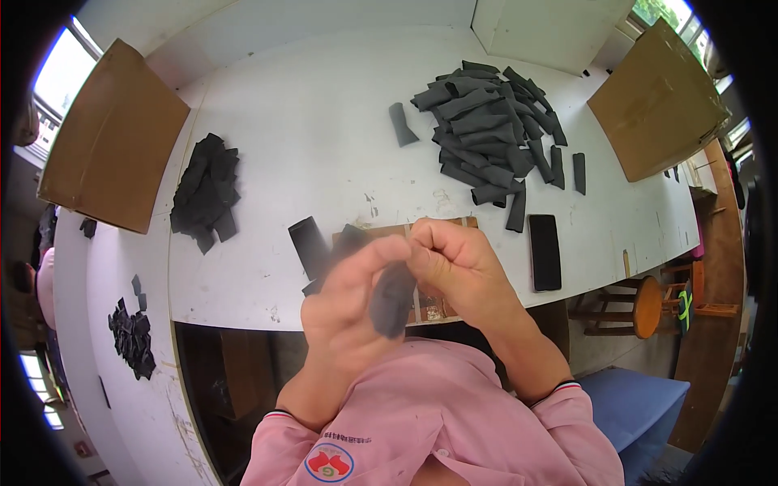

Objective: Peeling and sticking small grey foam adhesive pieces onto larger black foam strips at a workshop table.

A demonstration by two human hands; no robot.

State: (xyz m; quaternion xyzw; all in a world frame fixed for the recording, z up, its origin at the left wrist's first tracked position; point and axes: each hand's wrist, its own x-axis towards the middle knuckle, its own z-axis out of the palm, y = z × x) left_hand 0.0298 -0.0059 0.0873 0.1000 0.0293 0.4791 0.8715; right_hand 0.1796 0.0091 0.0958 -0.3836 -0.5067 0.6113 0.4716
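Both hands, left hand [348,296] and right hand [458,263], grip one dark strip [393,300] with clenched fingers above the tabletop [324,146], seemingly folding it, which needs a careful pinch.

Things on and around the white table [324,121]

A big pile of grey strips [494,130] lies far right, a dark pile [207,194] left, a black phone [545,252] near the edge; cardboard sheets [113,138] lean at both ends, a wooden stool [644,306] stands right.

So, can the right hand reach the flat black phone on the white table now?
Probably yes: the flat black phone lies just beside the right hand with nothing between, though that hand is pinching a dark grey strip.
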